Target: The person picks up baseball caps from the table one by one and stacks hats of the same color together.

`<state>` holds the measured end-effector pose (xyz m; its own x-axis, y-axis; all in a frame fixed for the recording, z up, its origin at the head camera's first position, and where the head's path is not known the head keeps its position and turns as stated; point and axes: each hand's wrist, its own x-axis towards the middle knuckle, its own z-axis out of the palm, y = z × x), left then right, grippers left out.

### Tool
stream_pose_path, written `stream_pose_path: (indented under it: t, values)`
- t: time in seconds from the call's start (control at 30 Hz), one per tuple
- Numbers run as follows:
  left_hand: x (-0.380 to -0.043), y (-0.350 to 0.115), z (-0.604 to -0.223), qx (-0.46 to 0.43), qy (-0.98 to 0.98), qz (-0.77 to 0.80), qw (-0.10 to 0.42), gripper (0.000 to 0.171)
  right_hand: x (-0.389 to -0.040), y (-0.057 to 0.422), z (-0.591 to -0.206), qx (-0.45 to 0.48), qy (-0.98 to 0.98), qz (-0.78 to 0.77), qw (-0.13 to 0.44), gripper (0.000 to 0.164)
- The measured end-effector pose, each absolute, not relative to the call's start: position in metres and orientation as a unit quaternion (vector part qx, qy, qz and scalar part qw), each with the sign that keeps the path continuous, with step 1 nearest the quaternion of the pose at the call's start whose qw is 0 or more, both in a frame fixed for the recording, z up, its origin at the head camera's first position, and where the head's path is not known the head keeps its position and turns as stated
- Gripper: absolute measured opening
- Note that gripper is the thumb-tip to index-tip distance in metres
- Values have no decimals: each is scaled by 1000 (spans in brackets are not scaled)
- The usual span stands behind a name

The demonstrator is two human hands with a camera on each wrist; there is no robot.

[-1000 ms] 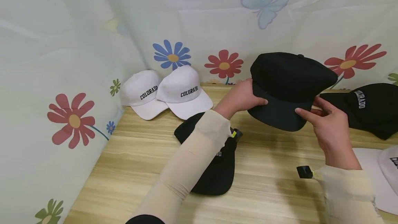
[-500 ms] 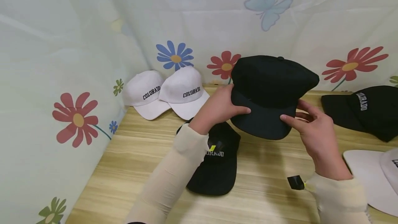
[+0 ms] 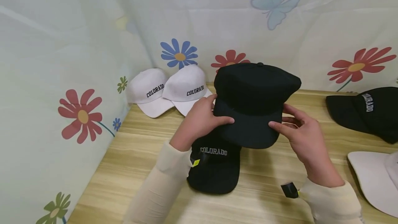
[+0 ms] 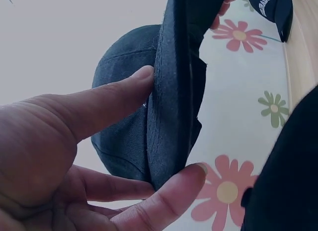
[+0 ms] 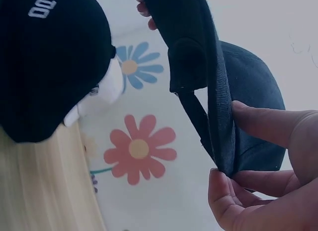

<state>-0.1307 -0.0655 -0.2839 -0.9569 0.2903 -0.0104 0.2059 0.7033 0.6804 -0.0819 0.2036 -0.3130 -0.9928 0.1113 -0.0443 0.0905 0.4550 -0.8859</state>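
Note:
Both hands hold a black cap (image 3: pixel 255 89) up by its brim, raised over the table in the head view. My left hand (image 3: pixel 202 120) pinches the brim's left side, thumb on top and fingers beneath. On the right side my right hand (image 3: pixel 303 137) grips it the same way. No lettering shows on the held cap's front in the head view. Below and partly behind it lies another black cap (image 3: pixel 214 172) marked COLORADO, its crown mostly hidden. The left wrist view shows the held cap's brim (image 4: pixel 171 102) edge-on between thumb and fingers; its back strap (image 5: pixel 194 116) shows in the right wrist view.
Two white COLORADO caps (image 3: pixel 152 91) stand overlapping at the back left against the flowered curtain (image 3: pixel 93 27). At the right are a black cap (image 3: pixel 370 113) and, nearer, a white cap (image 3: pixel 370 175) cut off by the frame. All rest on a wood-grain table (image 3: pixel 124 168).
Both hands have carried the black cap left and slightly down, from near the black cap on the right to above the black COLORADO cap in the middle. The grip looks the same.

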Motion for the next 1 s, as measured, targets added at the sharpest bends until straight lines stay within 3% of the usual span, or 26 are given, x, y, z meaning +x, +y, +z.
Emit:
stream_pose_path:
  t: [0.2,0.5,0.7,1.0]
  values:
    - [-115,-81,-290,111,924,363,50,77,-77,190,-316,-34,-858,513,-7,81]
    - [-92,-103,-292,64,931,356,55,90,-71,168,-323,8,-861,509,4,76]
    - [-82,-117,-296,66,931,357,38,84,-67,153,-328,22,-865,501,3,76]
    - [-69,-131,-313,32,936,345,57,93,-64,141,-341,31,-879,475,-17,76]
